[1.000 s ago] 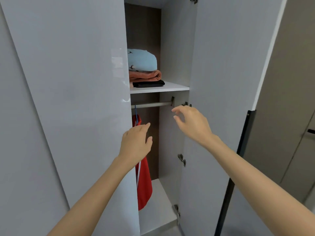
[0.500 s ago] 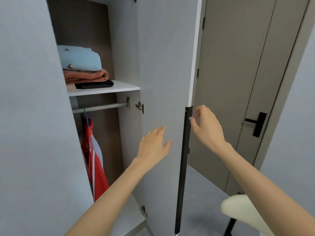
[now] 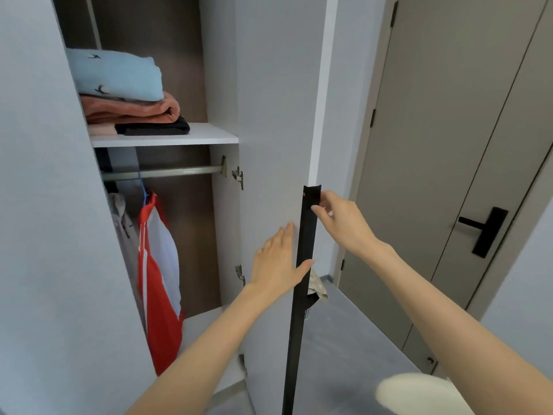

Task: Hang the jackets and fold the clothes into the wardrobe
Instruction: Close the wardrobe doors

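Note:
The wardrobe stands open. A stack of folded clothes, light blue over salmon over black, lies on its white shelf. Below, a red and white jacket hangs from the metal rail, with a pale grey garment beside it. My left hand lies flat on the inner face of the right wardrobe door, thumb against the long black edge handle. My right hand pinches the top of that handle from the outer side.
The left wardrobe door fills the left of view. A grey room door with a black lever handle is at the right. A cream rounded seat sits low right. A crumpled cloth lies on the grey floor behind the door.
Both hands left the wardrobe's inside and moved right to the right door. The left hand now presses its inner face and the right hand has taken the black handle's top.

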Demonstrator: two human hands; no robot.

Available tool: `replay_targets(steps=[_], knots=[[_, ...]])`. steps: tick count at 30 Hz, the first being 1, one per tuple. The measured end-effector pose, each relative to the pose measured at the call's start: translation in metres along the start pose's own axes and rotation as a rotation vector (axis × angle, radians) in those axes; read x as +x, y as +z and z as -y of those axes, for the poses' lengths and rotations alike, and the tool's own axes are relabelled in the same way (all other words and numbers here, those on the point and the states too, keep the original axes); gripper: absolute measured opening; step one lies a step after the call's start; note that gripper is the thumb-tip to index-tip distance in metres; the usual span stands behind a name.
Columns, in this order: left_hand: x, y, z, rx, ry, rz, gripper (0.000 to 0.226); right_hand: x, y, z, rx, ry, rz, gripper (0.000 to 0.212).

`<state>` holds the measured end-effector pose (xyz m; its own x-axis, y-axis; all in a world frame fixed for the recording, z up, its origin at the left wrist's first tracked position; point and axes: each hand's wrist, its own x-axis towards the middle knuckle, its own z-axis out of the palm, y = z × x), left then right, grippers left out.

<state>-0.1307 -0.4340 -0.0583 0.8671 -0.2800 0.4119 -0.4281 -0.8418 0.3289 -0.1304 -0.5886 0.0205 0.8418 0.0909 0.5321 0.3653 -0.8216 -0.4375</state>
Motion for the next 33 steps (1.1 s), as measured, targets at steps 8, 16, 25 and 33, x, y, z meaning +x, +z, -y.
replay_targets(steps=[8, 16, 25, 33], knots=[[-0.019, 0.002, 0.025, 0.078, -0.043, -0.193, 0.091, 0.007, 0.008, 0.016, -0.039, -0.227, 0.062, 0.022], [-0.058, -0.033, 0.096, 0.094, -0.211, -0.241, 0.073, 0.023, 0.063, 0.086, 0.116, -0.404, 0.146, 0.021], [-0.082, -0.075, 0.197, 0.058, -0.473, -0.315, 0.053, 0.072, 0.162, 0.171, 0.366, -0.425, 0.203, 0.024], [-0.054, -0.108, 0.301, 0.054, -0.554, -0.355, 0.041, 0.136, 0.241, 0.227, 0.377, -0.387, 0.226, 0.027]])
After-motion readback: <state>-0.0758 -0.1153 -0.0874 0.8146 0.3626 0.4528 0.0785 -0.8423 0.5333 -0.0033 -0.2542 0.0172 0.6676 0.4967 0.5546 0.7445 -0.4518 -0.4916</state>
